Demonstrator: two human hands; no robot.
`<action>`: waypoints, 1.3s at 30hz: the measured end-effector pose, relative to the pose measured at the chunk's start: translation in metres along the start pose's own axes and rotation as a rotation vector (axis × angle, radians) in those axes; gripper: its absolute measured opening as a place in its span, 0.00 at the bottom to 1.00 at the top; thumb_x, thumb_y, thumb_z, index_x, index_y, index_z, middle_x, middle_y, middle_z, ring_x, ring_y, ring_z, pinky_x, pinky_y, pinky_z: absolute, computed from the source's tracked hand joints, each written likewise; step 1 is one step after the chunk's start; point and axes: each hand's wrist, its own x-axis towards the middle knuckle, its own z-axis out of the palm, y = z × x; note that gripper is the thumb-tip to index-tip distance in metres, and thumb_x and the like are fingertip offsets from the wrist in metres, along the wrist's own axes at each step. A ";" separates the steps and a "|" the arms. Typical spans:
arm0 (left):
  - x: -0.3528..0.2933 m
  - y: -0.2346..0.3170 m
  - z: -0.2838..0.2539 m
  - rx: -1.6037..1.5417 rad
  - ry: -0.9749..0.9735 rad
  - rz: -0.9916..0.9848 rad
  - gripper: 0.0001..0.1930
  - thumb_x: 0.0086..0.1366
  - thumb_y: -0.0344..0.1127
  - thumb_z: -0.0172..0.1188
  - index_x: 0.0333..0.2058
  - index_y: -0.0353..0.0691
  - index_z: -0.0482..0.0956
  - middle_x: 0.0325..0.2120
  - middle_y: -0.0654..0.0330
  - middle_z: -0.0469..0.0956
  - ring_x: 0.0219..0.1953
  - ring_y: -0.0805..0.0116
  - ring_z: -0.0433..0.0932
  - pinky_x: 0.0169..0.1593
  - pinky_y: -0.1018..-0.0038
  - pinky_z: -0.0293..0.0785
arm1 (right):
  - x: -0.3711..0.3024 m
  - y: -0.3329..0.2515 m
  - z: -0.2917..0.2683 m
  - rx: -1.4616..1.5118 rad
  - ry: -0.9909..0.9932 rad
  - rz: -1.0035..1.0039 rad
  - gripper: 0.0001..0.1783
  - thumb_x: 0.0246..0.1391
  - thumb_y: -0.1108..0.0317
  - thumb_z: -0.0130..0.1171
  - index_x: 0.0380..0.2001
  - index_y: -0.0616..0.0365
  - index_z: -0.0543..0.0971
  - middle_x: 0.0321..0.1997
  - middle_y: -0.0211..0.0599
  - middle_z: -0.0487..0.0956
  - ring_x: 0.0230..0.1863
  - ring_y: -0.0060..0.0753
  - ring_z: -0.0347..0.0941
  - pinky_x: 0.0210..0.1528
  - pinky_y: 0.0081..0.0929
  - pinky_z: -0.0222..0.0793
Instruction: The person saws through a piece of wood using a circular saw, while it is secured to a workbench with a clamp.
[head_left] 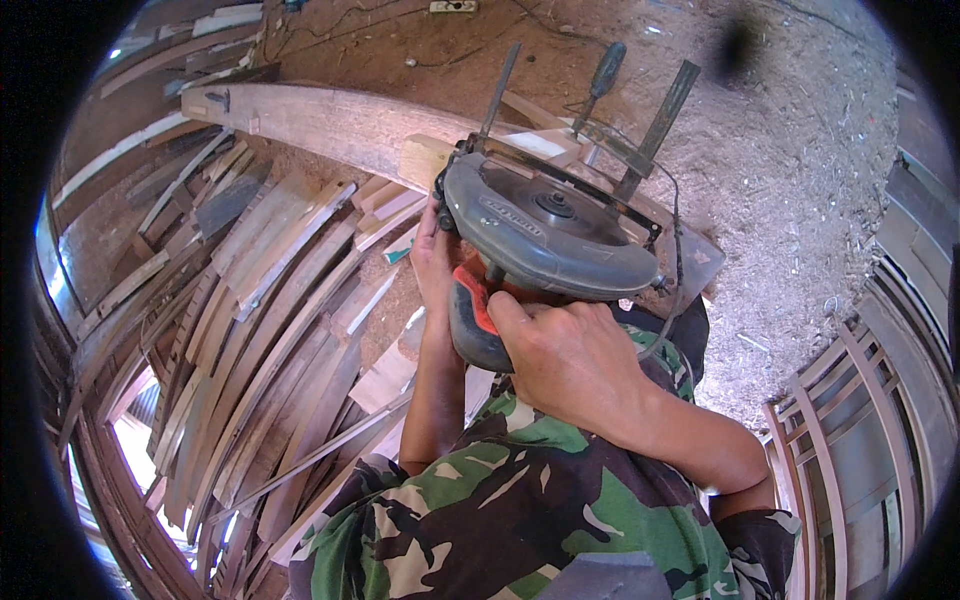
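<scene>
A circular saw [545, 235] with a dark grey guard and a red-and-black handle is in front of my chest, its round blade [550, 200] partly showing. My right hand [575, 345] is closed round the rear handle. At the saw's left edge, my left hand [432, 255] grips beside its black knobs, its fingers partly hidden behind the tool. The saw sits over a wooden board [320, 120] that runs off to the far left. A small pale wood block [425, 160] lies on the board right by the saw. A bar clamp [655, 130] stands just beyond the saw.
Many long wooden strips [290, 300] lie piled on the left. Sawdust and shavings [790, 200] cover the floor at right. A power cord [677, 240] hangs near the saw. Slatted wooden frames [830, 450] stand at lower right, and a socket strip [452, 7] lies at the far edge.
</scene>
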 end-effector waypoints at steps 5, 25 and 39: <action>0.001 0.004 -0.003 -0.008 0.000 -0.013 0.22 0.82 0.37 0.56 0.68 0.33 0.72 0.56 0.57 0.83 0.54 0.70 0.83 0.58 0.70 0.81 | 0.006 -0.002 0.001 0.022 -0.018 0.000 0.07 0.57 0.74 0.58 0.39 0.60 0.76 0.24 0.57 0.84 0.30 0.65 0.85 0.34 0.60 0.79; 0.024 0.021 -0.021 -0.077 0.013 -0.009 0.20 0.82 0.38 0.56 0.66 0.34 0.74 0.53 0.57 0.84 0.50 0.69 0.85 0.53 0.69 0.86 | 0.036 -0.014 0.012 -0.010 -0.006 -0.031 0.07 0.56 0.74 0.59 0.38 0.61 0.75 0.23 0.55 0.83 0.28 0.64 0.85 0.34 0.60 0.79; 0.043 0.054 -0.034 -0.200 0.004 0.060 0.20 0.81 0.36 0.56 0.66 0.35 0.73 0.52 0.55 0.84 0.49 0.65 0.87 0.53 0.67 0.88 | 0.083 -0.027 0.030 0.005 -0.009 -0.049 0.09 0.54 0.76 0.60 0.39 0.62 0.74 0.24 0.58 0.83 0.29 0.67 0.84 0.32 0.61 0.78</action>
